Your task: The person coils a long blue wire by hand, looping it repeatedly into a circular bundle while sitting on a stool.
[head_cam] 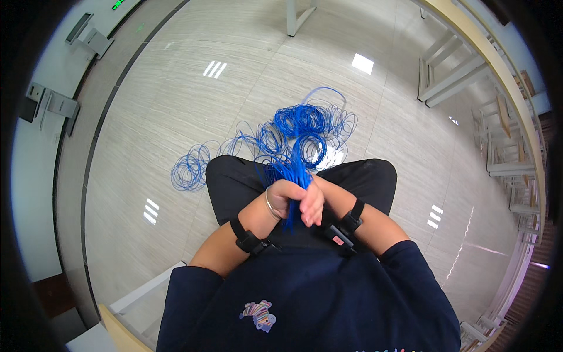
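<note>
Thin blue strands, which look like plastic cord or wire, form a gathered bundle (295, 169) between my knees. My left hand (283, 196) holds the bundle near its lower end, with the thumb across the top. Pressed against it from the right, my right hand (311, 204) has its fingers pointing down and closed together; whether it also grips strands is hidden. Short blue ends hang below the hands. Beyond the bundle, loose blue coils (300, 121) lie on the floor, and a looser tangle (191, 167) spreads out past my left knee.
Glossy tiled floor (176, 114) surrounds me. A long table with a pale wooden edge (506, 61) and white metal legs curves along the right, with stools (510, 167) by it. A white table leg (291, 17) stands ahead. Another wooden edge (118, 330) is at the lower left.
</note>
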A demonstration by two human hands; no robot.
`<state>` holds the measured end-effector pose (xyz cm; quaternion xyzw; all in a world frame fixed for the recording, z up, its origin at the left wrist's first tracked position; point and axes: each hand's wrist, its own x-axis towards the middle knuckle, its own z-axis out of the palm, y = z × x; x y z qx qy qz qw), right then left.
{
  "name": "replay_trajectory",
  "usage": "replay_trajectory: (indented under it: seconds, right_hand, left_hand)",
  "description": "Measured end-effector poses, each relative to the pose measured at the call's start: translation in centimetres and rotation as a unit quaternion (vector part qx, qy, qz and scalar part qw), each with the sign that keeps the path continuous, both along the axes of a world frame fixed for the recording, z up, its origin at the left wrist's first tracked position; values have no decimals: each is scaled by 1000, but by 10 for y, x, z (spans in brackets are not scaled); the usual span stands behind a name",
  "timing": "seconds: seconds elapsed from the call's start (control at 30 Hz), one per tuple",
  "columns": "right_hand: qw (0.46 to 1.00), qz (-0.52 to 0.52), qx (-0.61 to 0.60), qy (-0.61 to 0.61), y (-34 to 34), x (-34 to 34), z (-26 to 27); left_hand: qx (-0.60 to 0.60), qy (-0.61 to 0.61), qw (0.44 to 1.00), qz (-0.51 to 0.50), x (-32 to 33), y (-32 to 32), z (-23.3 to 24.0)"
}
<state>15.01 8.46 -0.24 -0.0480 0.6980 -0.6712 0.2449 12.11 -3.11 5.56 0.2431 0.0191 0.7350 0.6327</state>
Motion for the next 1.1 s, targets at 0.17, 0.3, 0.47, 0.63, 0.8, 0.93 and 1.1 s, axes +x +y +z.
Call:
replay_trajectory:
  seconds: [0.17,0.3,0.47,0.63,0.8,0.93,1.1]
  right_hand:
    - [989,-115,-86,22,-3,1,-42]
    - [968,-237,-30,76,3,-7,-74]
    - [932,-354,24,80,18,-21,-41]
    - [859,-350,231,295,38,-41,-35]
    - [813,-362,247,384,29,-40,-2]
    - [877,-379,112,275,19,-35,-45]
    - [942,-140,155,263,20,-15,-15]
  left_hand:
    - [-35,41,998,-34,2,3,13]
    - [-92,82,992,-2,7,-2,11]
    - [-161,113,980,22,8,-4,14]
    - [-164,175,971,10,10,2,27]
    - [-240,306,921,-15,2,3,39]
    - [-225,339,913,-30,-5,7,30]
    - [-265,401,877,-25,-9,6,25]
